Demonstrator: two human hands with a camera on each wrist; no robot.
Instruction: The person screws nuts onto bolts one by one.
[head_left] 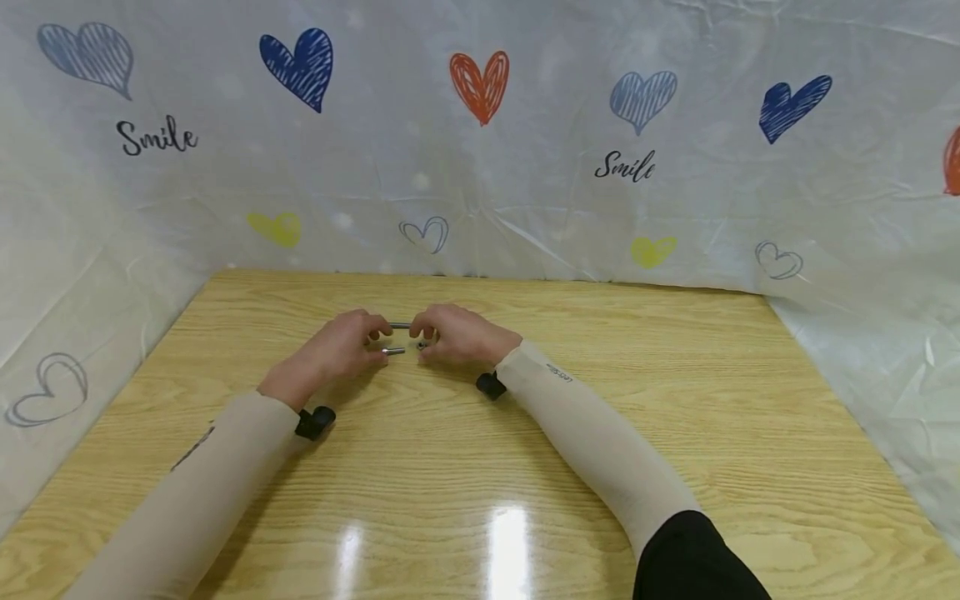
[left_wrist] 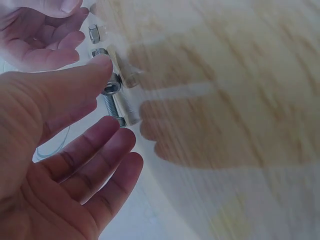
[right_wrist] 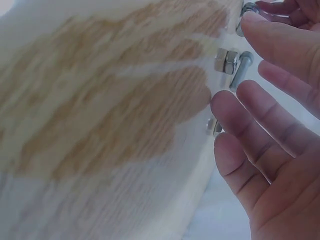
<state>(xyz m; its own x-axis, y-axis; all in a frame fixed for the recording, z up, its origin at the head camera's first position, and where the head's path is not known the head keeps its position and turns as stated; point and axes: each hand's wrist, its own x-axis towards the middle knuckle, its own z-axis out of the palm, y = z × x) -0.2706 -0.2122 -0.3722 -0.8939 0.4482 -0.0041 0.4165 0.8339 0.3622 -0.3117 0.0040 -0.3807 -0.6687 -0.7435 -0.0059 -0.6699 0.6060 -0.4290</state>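
On the wooden table, my left hand (head_left: 337,348) and right hand (head_left: 467,335) face each other, fingers loosely bent and spread. Between their fingertips lies a long bolt (head_left: 400,326). Nearer me, a short bolt (head_left: 394,351) lies by the left thumb. A small nut (head_left: 422,345) sits beside the right thumb. The left wrist view shows a socket-head bolt (left_wrist: 111,87) partly behind the left thumb, with a hex nut (left_wrist: 94,34) farther off. In the right wrist view, a nut (right_wrist: 230,61) stands beside a bolt (right_wrist: 242,72), and another nut (right_wrist: 216,126) is partly hidden by fingers.
The wooden table (head_left: 420,450) extends around both hands. A white sheet (head_left: 540,200) printed with hearts hangs along its back edge and sides. A small black wrist camera (head_left: 315,422) is strapped at the left wrist, another camera (head_left: 491,385) at the right.
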